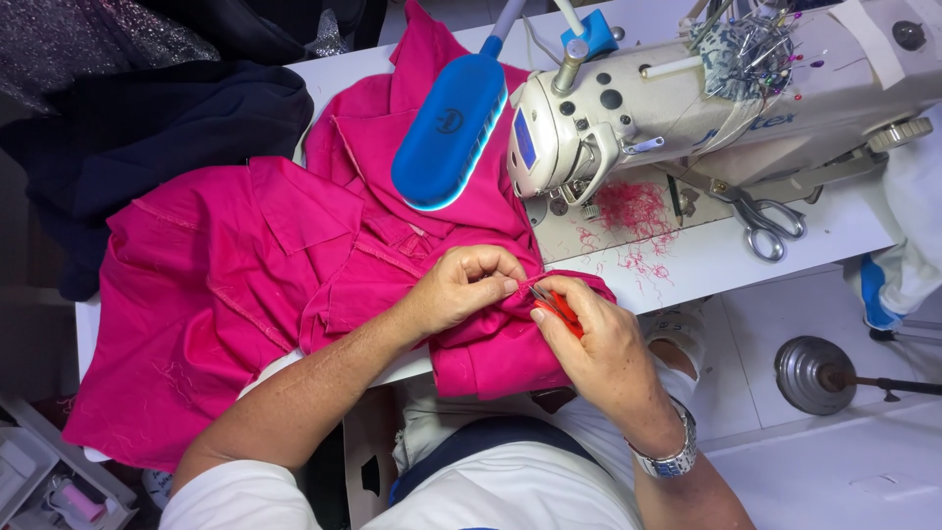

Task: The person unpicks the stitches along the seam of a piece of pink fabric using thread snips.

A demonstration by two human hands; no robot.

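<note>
A bright pink garment point(226, 285) lies spread over the white sewing table point(726, 257) and hangs off its front edge. My left hand point(461, 287) pinches a fold of the pink fabric near the table's front edge. Right beside it, my right hand point(599, 344) grips a small red thread snipper point(561, 310), its metal tip against the same fold at the left hand's fingertips. A metal watch sits on my right wrist.
A white sewing machine point(687, 108) stands at the back right, with a blue lamp head point(449, 132) over the cloth. Loose pink threads point(633, 211) and scissors point(770, 224) lie beside it. A pin cushion tops the machine. Dark fabric point(147, 128) lies at left.
</note>
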